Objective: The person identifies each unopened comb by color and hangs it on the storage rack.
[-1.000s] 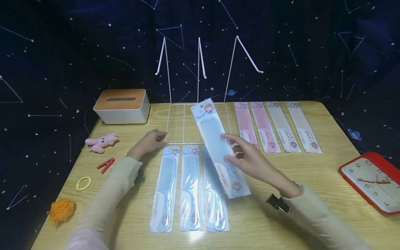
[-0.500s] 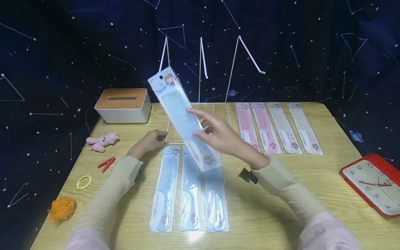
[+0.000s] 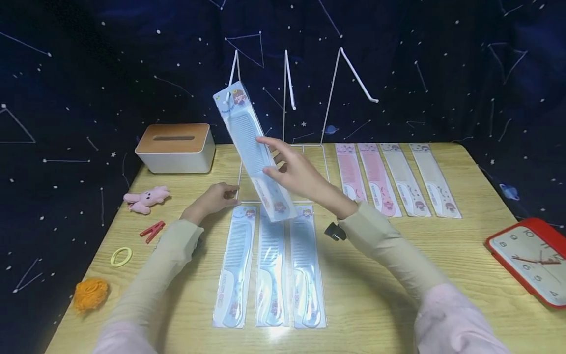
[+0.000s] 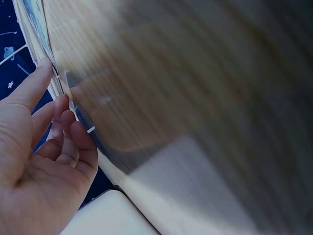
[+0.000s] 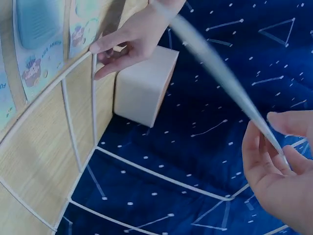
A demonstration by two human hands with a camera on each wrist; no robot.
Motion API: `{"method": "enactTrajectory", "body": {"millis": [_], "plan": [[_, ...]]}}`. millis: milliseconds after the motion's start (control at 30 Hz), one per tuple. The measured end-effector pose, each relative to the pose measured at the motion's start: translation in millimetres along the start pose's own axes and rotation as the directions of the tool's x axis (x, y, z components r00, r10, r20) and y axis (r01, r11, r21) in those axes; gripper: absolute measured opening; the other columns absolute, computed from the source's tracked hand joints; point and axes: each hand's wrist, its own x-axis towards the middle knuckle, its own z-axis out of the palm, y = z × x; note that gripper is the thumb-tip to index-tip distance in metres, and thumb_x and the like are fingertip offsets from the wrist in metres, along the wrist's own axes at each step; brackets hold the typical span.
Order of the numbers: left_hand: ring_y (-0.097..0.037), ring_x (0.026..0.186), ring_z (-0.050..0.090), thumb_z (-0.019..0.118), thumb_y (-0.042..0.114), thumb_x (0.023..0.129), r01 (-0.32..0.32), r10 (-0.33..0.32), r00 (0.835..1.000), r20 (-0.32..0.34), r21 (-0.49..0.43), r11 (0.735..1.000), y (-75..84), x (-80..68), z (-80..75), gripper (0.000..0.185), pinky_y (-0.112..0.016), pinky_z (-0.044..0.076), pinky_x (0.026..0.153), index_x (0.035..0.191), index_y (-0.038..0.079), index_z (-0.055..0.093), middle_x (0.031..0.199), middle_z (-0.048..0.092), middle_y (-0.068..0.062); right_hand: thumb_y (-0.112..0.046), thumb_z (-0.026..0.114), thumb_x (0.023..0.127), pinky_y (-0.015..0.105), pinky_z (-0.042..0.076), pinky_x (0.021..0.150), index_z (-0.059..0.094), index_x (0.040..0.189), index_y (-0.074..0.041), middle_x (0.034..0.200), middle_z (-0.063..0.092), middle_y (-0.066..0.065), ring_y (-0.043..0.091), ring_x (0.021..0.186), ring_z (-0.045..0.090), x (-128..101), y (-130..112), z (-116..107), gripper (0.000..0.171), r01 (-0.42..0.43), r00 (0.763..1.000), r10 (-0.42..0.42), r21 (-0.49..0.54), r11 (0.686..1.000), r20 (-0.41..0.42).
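My right hand (image 3: 296, 169) pinches a blue comb in a clear packet (image 3: 249, 147) by its edge, tilted with its printed top toward the upper left. The white tip of the left hook (image 3: 228, 97) shows at the packet's hole. In the right wrist view the packet (image 5: 230, 83) is nearly edge-on between thumb and fingers of the right hand (image 5: 281, 161). My left hand (image 3: 216, 197) pinches the front left corner of a white wire display rack (image 3: 239, 179). Two other hooks, the middle one (image 3: 289, 81) and the right one (image 3: 360, 78), hang bare.
Three blue packaged combs (image 3: 270, 275) lie before the rack. Pink (image 3: 376, 179) and whitish packaged combs (image 3: 407, 182) lie at right, near a red clock (image 3: 530, 260). A tissue box (image 3: 174, 150), pink plush toy (image 3: 147, 198), red clip (image 3: 152, 231), yellow ring (image 3: 121, 256) and orange scrunchie (image 3: 90, 294) line the left.
My right hand has carried the blue comb packet up and left from above the table to the left hook, whose tip now shows at its hole. My left hand stays at the rack.
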Motion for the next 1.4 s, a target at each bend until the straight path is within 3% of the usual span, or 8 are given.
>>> {"method": "enactTrajectory", "body": {"millis": [167, 433, 567, 767, 1067, 1400], "plan": [[-0.037, 0.117, 0.051, 0.064, 0.017, 0.091, -0.006, 0.006, 1.000, 0.003, -0.007, 1.000, 2.2, -0.4, -0.1, 0.057, -0.046, 0.041, 0.101, 0.138, -0.007, 0.042, 0.129, 0.052, -0.026, 0.001, 0.062, 0.088, 0.033, 0.052, 0.078, 0.038, 0.144, -0.009, 0.123, 0.052, 0.016, 0.026, 0.098, 0.058, 27.6, 20.8, 2.0, 0.062, -0.072, 0.997, 0.072, 0.051, 0.996, 0.010], [-0.032, 0.109, 0.053, 0.064, 0.019, 0.091, 0.001, -0.001, 1.000, 0.009, 0.008, 1.000, 5.4, 1.3, 3.0, 0.057, -0.045, 0.043, 0.098, 0.138, -0.004, 0.043, 0.120, 0.056, -0.021, -0.010, 0.066, 0.088, 0.037, 0.043, 0.096, 0.032, 0.148, -0.017, 0.136, 0.044, 0.015, 0.029, 0.115, 0.049, 65.9, 50.2, 0.2, 0.069, -0.201, 0.980, 0.198, 0.113, 0.973, 0.031], [-0.030, 0.107, 0.053, 0.065, 0.019, 0.090, 0.012, -0.012, 1.000, 0.012, 0.006, 1.000, 5.4, 1.5, 3.6, 0.057, -0.044, 0.043, 0.097, 0.139, -0.002, 0.043, 0.118, 0.057, -0.019, -0.015, 0.066, 0.089, 0.038, 0.037, 0.101, 0.032, 0.149, -0.018, 0.139, 0.042, 0.013, 0.028, 0.119, 0.046, 74.6, 60.8, -0.9, 0.069, -0.232, 0.973, 0.226, 0.151, 0.961, 0.055], [-0.033, 0.114, 0.051, 0.064, 0.019, 0.091, 0.026, -0.026, 1.000, 0.016, -0.001, 1.000, 4.9, -0.8, 2.5, 0.058, -0.046, 0.041, 0.099, 0.140, -0.001, 0.042, 0.124, 0.054, -0.021, -0.015, 0.066, 0.089, 0.039, 0.042, 0.099, 0.035, 0.147, -0.018, 0.139, 0.043, 0.013, 0.029, 0.122, 0.047, 75.3, 65.9, 0.6, 0.066, -0.234, 0.972, 0.227, 0.191, 0.953, 0.057], [-0.034, 0.115, 0.051, 0.065, 0.018, 0.091, 0.027, -0.027, 0.999, 0.019, -0.013, 1.000, 3.8, -1.2, 1.1, 0.058, -0.046, 0.041, 0.100, 0.140, -0.002, 0.042, 0.124, 0.054, -0.022, -0.016, 0.065, 0.090, 0.040, 0.045, 0.096, 0.040, 0.144, -0.015, 0.133, 0.049, 0.013, 0.032, 0.119, 0.050, 46.0, 59.1, -4.5, 0.060, -0.177, 0.984, 0.172, 0.146, 0.973, 0.044], [-0.034, 0.116, 0.051, 0.065, 0.020, 0.091, 0.049, -0.049, 0.999, 0.004, 0.004, 0.999, 4.7, -1.6, -1.4, 0.058, -0.046, 0.041, 0.101, 0.140, -0.002, 0.042, 0.124, 0.054, -0.022, -0.021, 0.067, 0.089, 0.044, 0.046, 0.094, 0.044, 0.140, -0.013, 0.129, 0.053, 0.014, 0.035, 0.115, 0.052, -45.8, 63.9, -4.8, 0.057, -0.272, 0.957, 0.263, 0.068, 0.960, 0.125]]}}
